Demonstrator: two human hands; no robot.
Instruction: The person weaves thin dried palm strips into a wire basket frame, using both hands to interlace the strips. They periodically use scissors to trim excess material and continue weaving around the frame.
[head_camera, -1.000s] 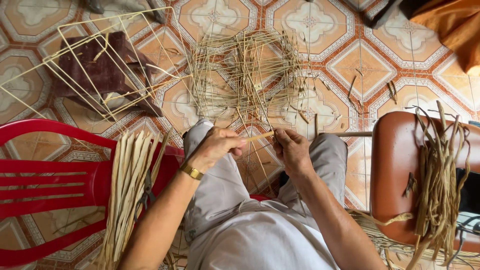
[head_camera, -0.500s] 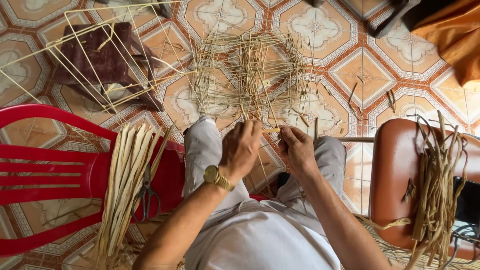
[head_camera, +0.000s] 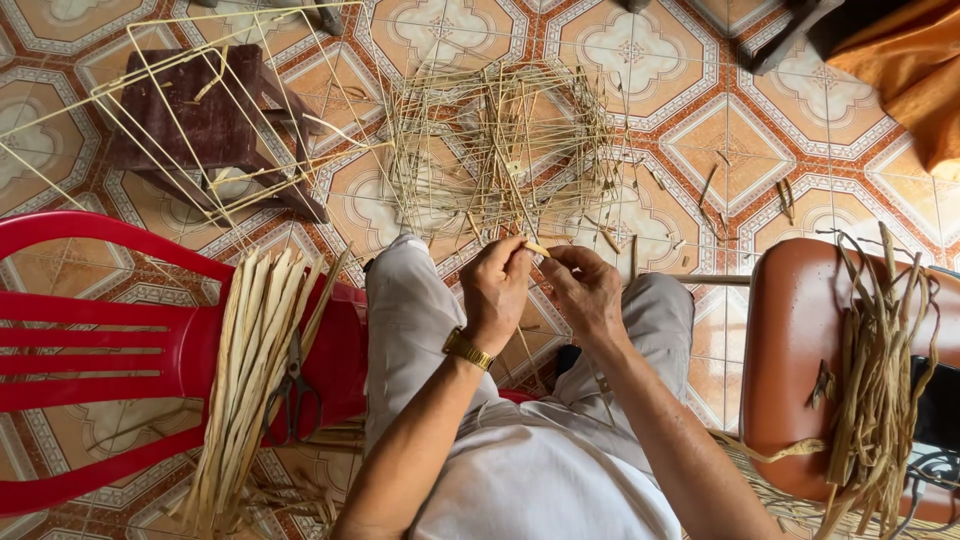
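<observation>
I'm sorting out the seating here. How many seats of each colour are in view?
Red plastic chair: 1
Brown padded seat: 1
Dark wooden stool: 1
Total: 3

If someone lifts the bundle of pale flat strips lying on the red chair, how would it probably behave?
The pale strips lie loose and untied across the red chair, so they would probably slide apart unless gripped together. They look thin and dry, so likely light. They lie nearly straight with their ends overhanging the seat, which suggests some stiffness, though long ends may sag.
</observation>
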